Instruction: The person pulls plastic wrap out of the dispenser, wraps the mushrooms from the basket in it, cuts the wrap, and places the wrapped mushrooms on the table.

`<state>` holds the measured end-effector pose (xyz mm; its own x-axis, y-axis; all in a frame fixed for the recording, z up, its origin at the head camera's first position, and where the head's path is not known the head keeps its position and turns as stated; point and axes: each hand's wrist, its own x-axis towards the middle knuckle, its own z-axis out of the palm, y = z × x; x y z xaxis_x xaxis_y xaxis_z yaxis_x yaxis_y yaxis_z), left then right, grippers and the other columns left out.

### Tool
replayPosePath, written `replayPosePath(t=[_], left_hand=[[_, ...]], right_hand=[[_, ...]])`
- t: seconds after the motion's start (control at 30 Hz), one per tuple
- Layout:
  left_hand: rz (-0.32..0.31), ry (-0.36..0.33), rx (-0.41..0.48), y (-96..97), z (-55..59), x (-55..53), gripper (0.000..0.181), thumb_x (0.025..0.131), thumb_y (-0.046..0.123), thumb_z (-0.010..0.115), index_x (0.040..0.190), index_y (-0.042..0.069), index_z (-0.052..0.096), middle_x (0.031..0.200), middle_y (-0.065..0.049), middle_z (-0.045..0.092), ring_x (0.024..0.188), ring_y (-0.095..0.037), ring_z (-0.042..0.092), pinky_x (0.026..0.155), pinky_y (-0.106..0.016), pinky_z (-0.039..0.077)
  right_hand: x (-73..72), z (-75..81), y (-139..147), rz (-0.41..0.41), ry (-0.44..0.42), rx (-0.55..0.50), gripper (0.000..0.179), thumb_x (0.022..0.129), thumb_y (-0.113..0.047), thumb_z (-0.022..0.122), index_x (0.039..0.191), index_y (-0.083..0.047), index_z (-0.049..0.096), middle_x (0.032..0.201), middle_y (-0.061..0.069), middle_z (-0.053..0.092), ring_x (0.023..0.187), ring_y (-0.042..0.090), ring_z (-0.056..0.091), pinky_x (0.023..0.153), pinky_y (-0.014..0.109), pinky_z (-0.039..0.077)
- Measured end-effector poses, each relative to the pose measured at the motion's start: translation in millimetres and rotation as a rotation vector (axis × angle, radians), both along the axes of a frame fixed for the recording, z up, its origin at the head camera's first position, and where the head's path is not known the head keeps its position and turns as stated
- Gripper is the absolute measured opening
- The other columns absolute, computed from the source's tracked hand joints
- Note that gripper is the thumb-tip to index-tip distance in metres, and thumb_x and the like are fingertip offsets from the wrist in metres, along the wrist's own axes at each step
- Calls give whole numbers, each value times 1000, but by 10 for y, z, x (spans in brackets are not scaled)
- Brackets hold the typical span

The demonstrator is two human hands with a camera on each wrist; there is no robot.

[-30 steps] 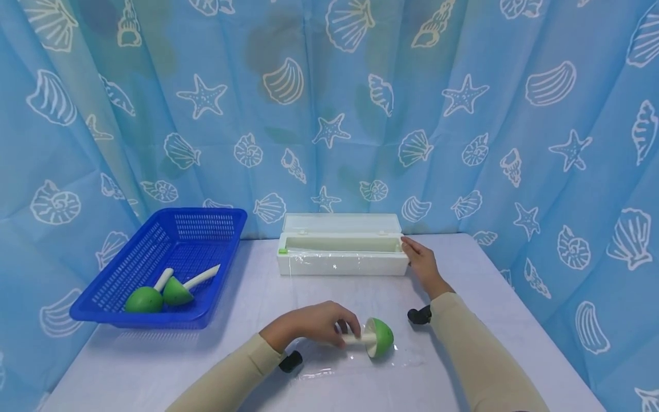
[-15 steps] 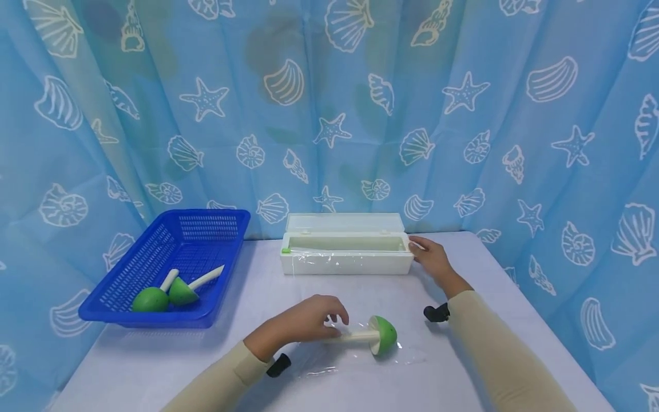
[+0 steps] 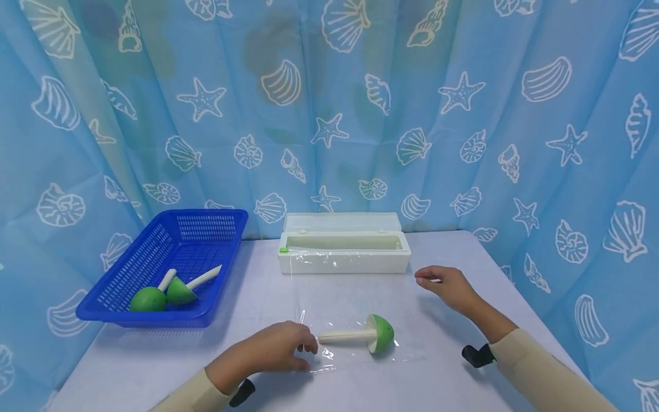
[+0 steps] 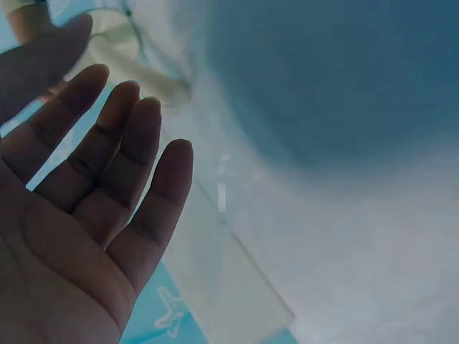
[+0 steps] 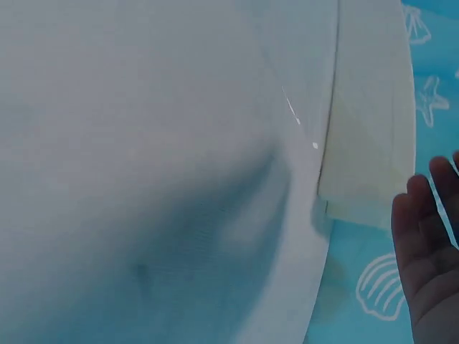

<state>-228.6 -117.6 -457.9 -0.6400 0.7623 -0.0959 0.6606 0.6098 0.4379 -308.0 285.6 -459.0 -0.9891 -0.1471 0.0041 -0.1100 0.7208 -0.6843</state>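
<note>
Lying on clear film [image 3: 342,360], the green-capped mushroom [image 3: 360,335] is pointing its pale stem left and its cap right, near the middle of the white table [image 3: 391,395]. Left hand [image 3: 280,346] is sitting just beside the stem end, fingers loosely bent with gaps between them, gripping nothing; can't tell if it's touching the film. Right hand [image 3: 450,286] is hanging near the right end of the white box [image 3: 391,263], apart from it, thumb and fingertips close together, holding nothing. Box is standing behind the mushroom, lid [image 3: 342,221] raised, film draping over its front. Blue basket [image 3: 149,318] is holding two more mushrooms [image 3: 148,299], left side. Shell-print curtain [image 3: 329,86] is hanging behind.
</note>
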Motion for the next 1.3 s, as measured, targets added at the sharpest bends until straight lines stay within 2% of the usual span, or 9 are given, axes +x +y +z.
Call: replayPosePath(t=[0.1,0.23,0.33,0.43,0.67,0.77,0.93,1.07,1.3], left_hand=[[-43,16,-10,-53,-69,59,28,76,32,83,99,19,74,84,18,60,77,2,54,72,-20,47],[-86,57,-40,-93,-133,121,33,71,39,85,97,21,73,81,20,56,74,4,50,69,-17,44],[-102,93,-65,-100,-155,154,30,72,34,86,96,22,73,82,20,54,73,4,48,68,-16,44],[-93,109,-86,-95,-167,178,22,74,25,84,93,22,74,81,20,54,72,4,48,67,-16,45],[-110,235,-57,-118,-227,189,9,81,14,76,82,22,74,75,19,52,64,5,46,59,-13,42],[-96,248,-61,-119,-223,204,8,80,17,77,84,22,73,75,19,52,64,5,46,58,-15,42],[-68,266,-70,-140,-206,240,9,79,18,78,85,21,72,75,17,52,65,3,47,59,-17,44],[-57,283,-94,-144,-197,255,8,83,13,74,81,20,71,73,16,51,63,3,47,59,-17,44],[-55,327,-114,-138,-212,298,12,82,16,74,76,20,65,70,15,44,58,-1,40,53,-19,39]], right_hand=[[207,-18,-19,100,-27,46,22,91,-28,69,107,-12,71,104,-1,67,103,23,61,87,45,52],[451,-51,-48,326,-81,158,19,83,-32,77,96,-21,70,96,-10,66,97,17,61,84,44,52],[593,-104,-80,471,-111,239,26,76,-41,81,93,-26,69,92,-16,63,91,10,59,81,40,52],[702,-169,-110,543,-113,311,30,71,-48,82,93,-32,69,89,-22,58,84,3,54,79,35,51],[850,-222,-178,611,26,415,8,82,-31,77,86,-30,70,85,-25,53,78,-2,48,72,25,50],[881,-227,-201,620,74,442,9,87,-22,73,85,-29,67,81,-25,50,76,-2,47,69,23,48],[917,-228,-209,553,21,432,3,92,-27,68,90,-25,66,80,-23,49,74,-2,47,69,24,49],[936,-226,-208,522,-20,422,21,88,-37,70,102,-22,68,85,-23,51,78,-2,48,73,27,50],[953,-277,-214,567,103,472,5,92,-20,67,91,-24,66,83,-23,49,76,-1,46,69,24,48]])
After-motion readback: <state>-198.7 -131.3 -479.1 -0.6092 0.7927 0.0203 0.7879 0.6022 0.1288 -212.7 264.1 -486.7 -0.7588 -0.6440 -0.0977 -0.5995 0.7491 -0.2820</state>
